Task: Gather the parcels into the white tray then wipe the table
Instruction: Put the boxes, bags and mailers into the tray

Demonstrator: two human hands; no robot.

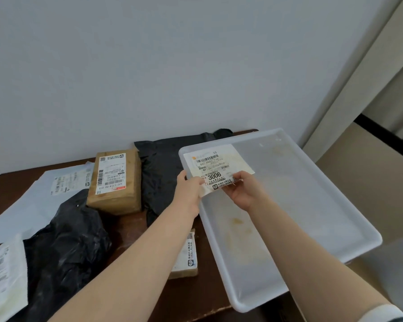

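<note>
Dark brown table (2,184), with white tray (289,228) on its right side, near corner past the edge. Left of the tray: black bag (65,247), second black bag (163,173) farther, white mailer (33,205), brown box (116,182). Over the tray's far-left corner, a flat white parcel (216,163), pinched at its near edge by left hand (187,190) and right hand (244,191) together. Under the left forearm, a small box (186,259).

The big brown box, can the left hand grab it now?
Probably not yet: the left hand and right hand both pinch the white parcel over the white tray. Nothing covers the big brown box, so a freed hand likely could.
</note>
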